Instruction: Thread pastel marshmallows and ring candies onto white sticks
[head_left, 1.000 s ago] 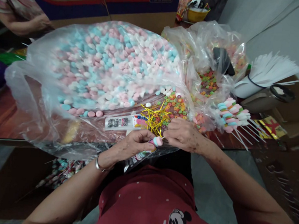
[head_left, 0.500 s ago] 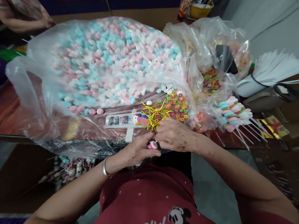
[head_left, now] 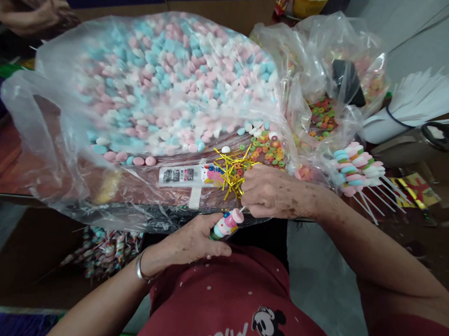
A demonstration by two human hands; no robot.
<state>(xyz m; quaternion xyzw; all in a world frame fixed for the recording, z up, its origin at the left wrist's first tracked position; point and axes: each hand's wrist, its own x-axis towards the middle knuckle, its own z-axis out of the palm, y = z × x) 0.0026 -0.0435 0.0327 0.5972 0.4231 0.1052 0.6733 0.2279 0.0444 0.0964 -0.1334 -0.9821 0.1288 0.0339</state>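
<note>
From my remote seat I have the candy skewer in front of the person's red shirt, just off the table's near edge, tilted with its pink end up and to the right. Printed plastic covers part of it, and a bit of white stick pokes out at the top. The left hand cradles it between fingers and thumb. The right hand is curled beside the stick's tip; its fingertips are hidden from me, so I can't tell whether they pinch anything.

Beyond the hands I see gold twist ties in a loose heap, printed sleeves lying flat to their left, and ring candies behind. A big clear bag of pink, blue and white sweets sprawls over the reddish-brown table. To the right lie unwrapped skewers, near a white mug full of white sticks.

Below the table on the left, a cardboard box holds wrapped skewers. The floor is grey, the wall at upper right pale. At upper left I catch another person's arm.
</note>
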